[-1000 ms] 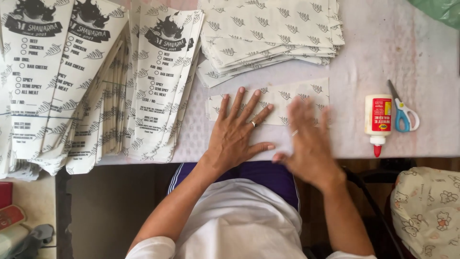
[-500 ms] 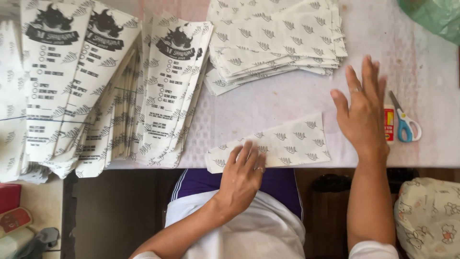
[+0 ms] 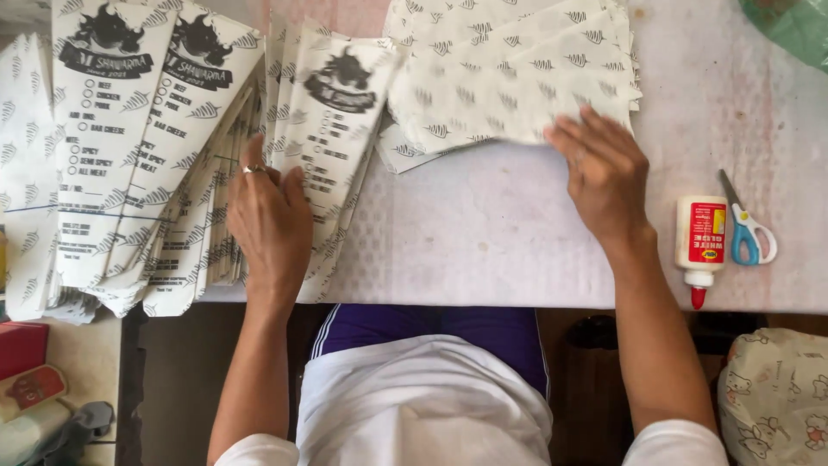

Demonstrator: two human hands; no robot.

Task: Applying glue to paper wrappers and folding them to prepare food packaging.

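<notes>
My left hand [image 3: 269,226], a ring on one finger, lies flat with fingers apart on a stack of finished printed paper bags [image 3: 332,121] fanned out on the left of the table. My right hand [image 3: 604,173] rests with spread fingers on the near edge of a pile of unfolded leaf-patterned paper sheets [image 3: 509,73] at the back centre. Whether its fingertips pinch a sheet cannot be made out. More finished printed bags [image 3: 112,147] overlap further left.
A white glue bottle with a red tip [image 3: 700,246] and blue-handled scissors [image 3: 746,233] lie at the right on the pale table cover [image 3: 483,233]. A green bag [image 3: 789,26] sits at the back right, a patterned cushion [image 3: 776,397] below the table edge.
The folded paper piece held at the front edge is gone from there. My left hand moved left onto the bag stack. My right hand moved from beside the glue to the sheet pile.
</notes>
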